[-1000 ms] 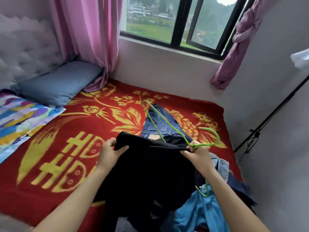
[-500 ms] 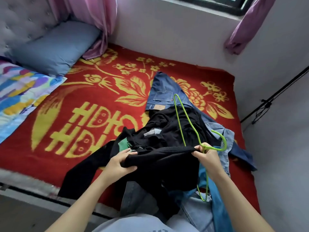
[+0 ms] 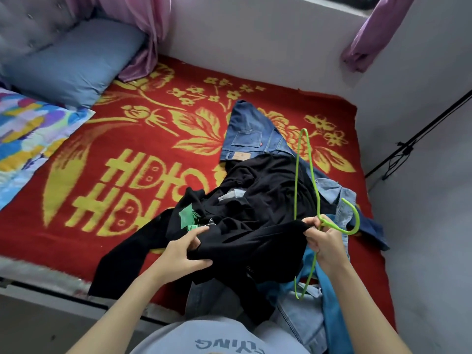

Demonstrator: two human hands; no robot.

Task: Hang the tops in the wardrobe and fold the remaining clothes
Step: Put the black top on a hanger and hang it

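A black top with a green print lies bunched at the bed's near edge. My left hand grips its fabric on the left. My right hand pinches the other side of the fabric together with a green wire hanger, whose hook curves out to the right. Blue jeans lie flat behind the black top. A light denim shirt and a brighter blue garment are heaped under and right of my hands.
The clothes rest on a red and yellow blanket covering the bed. A blue pillow and a colourful quilt lie at the left. Pink curtains hang at the back. A black stand leans against the right wall.
My view has tipped down from the window to the bed. The black top has dropped lower onto the pile, and both hands keep their grips; the hanger has swung more upright.
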